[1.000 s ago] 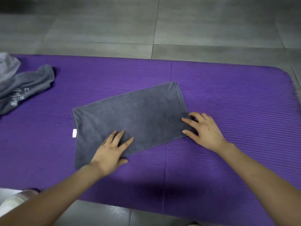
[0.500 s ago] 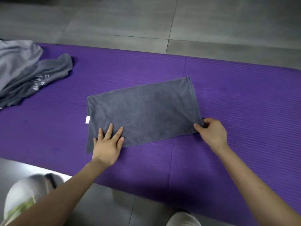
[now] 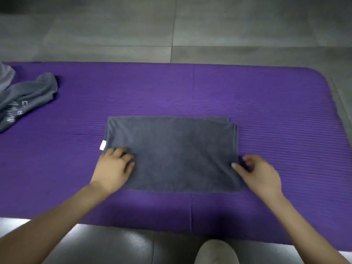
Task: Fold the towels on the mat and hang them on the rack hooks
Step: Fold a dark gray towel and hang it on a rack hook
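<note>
A dark grey folded towel (image 3: 177, 153) lies flat as a rectangle in the middle of the purple mat (image 3: 266, 103), a white tag on its left edge. My left hand (image 3: 114, 168) grips the towel's near left corner, fingers curled over the cloth. My right hand (image 3: 259, 174) pinches the near right corner between thumb and fingers. A second grey towel with pale lettering (image 3: 24, 100) lies crumpled at the mat's far left. No rack or hooks are in view.
Grey floor tiles (image 3: 171, 25) surround the mat on the far and near sides. My knee (image 3: 215, 252) shows at the bottom edge. A lighter grey cloth (image 3: 5, 75) pokes in at the left border.
The towel has turned from a slanted lie to square with the mat. Both hands slid from flat on the cloth to gripping its near corners.
</note>
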